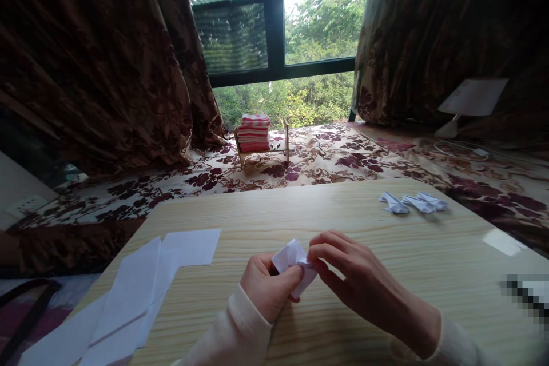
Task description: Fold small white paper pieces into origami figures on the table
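A small piece of folded white paper (292, 254) is held above the wooden table, near its front. My left hand (268, 286) grips it from the left, thumb pressed on its face and the other fingers mostly hidden behind. On the paper's right edge, the fingertips of my right hand (347, 271) pinch a raised fold. Several white sheets (132, 286) overlap on the table to the left. At the far right of the table lie a few finished-looking folded paper shapes (424, 202).
The pale wooden table (257, 211) stands before a sill with flowered cloth (343, 154). On the cloth are a small rack (286, 146) with stacked pink striped fabric (254, 134) and a white lamp (472, 97). A dark object, pixelated, shows at the right edge.
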Tool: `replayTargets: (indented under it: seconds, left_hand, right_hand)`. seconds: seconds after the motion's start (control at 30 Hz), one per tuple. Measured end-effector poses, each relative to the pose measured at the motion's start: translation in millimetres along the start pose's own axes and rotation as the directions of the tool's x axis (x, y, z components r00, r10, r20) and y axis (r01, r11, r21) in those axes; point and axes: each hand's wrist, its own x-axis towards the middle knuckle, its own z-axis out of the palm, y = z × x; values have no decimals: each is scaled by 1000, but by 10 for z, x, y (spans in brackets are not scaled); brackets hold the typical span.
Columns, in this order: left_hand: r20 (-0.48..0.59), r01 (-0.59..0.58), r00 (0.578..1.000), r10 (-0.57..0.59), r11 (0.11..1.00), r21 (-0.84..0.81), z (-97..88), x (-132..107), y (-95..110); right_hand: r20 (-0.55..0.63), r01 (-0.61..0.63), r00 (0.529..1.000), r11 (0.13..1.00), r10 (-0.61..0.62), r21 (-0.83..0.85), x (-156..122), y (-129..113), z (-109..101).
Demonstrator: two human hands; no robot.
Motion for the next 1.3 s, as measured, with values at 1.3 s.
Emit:
replayTargets:
  seconds: [1.3]
  left_hand:
    - [40, -48, 998, 49, 999, -18, -38, 75, -151]
  right_hand:
    - [-55, 59, 996, 995, -63, -79, 18, -54, -26]
